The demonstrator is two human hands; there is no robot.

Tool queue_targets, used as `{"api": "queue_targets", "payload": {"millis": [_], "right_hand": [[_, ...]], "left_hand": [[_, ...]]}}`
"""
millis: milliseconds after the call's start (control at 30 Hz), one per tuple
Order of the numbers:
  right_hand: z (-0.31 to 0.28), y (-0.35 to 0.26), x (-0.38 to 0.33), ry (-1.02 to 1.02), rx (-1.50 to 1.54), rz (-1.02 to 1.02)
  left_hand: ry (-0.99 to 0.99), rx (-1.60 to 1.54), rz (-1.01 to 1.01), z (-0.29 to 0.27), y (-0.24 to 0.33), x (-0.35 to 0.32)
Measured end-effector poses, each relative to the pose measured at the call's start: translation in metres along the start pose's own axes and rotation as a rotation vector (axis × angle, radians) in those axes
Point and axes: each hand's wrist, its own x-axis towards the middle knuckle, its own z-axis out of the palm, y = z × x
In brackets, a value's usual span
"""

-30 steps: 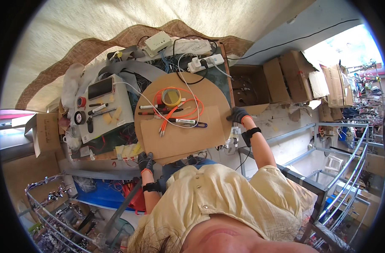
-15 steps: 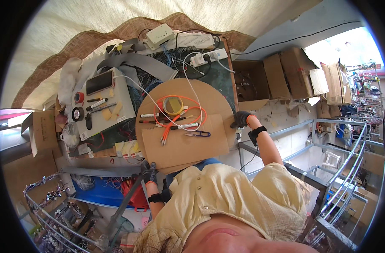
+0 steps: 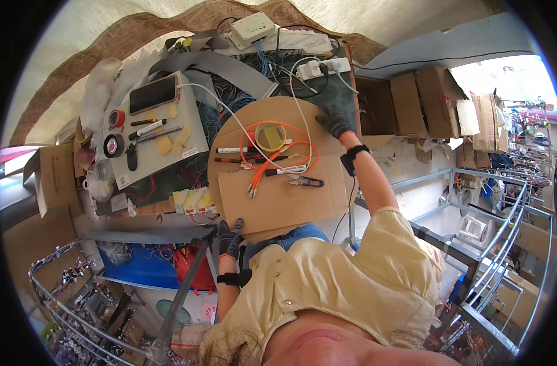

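Vs half a sec ago: right hand in charcoal glove with orange cuff [image 3: 336, 124] went from the right side of the round brown cardboard board [image 3: 332, 161] up to its far-right rim. Whole view shifted too, so board travel is hard to call. Left hand in matching glove [image 3: 231, 238] stays at the near-left; a fingertip now laps the edge of the rectangular brown cardboard sheet [image 3: 281, 204] lying on the board.

Board sits at the near side of the dark green tabletop [image 3: 347, 100], near edge out over the person's lap. Left: tight, pale grey flat-topped box [image 3: 190, 116] just beside it; contact unclear. Far side: grey ribbon strip [image 3: 242, 73] and tangled wires. Right: only a narrow margin of tabletop, then open floor and grey metal rails [image 3: 428, 178]. Loose on board: orange looped cable [image 3: 258, 177], yellow tape roll [image 3: 270, 148], blue-handled snips [image 3: 312, 182].

Right arm reaches well forward, fingers extended, slightly spread across rim; thumb grip can't tell. Left arm tucked by the torso; can't tell if those fingers pinch.
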Motion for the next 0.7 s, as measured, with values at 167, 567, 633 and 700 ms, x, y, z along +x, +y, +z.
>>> {"api": "queue_targets", "payload": {"millis": [167,567,633,700], "right_hand": [[-0.004,-0.001,0.016,-0.177,0.147,0.14],[-0.031,-0.014,-0.045,-0.319,0.291,0.208],[-0.03,-0.006,-0.043,-0.052,0.059,0.019],[-0.033,-0.005,-0.036,0.2,-0.16,-0.185]], "left_hand": [[-0.039,0.192,0.02,-0.021,-0.001,0.002],[0.037,0.461,0.211,-0.042,0.021,-0.005],[0.029,1.195,0.236,-0.064,0.032,0.018],[0.195,1.252,0.545,-0.069,0.055,0.012]]}}
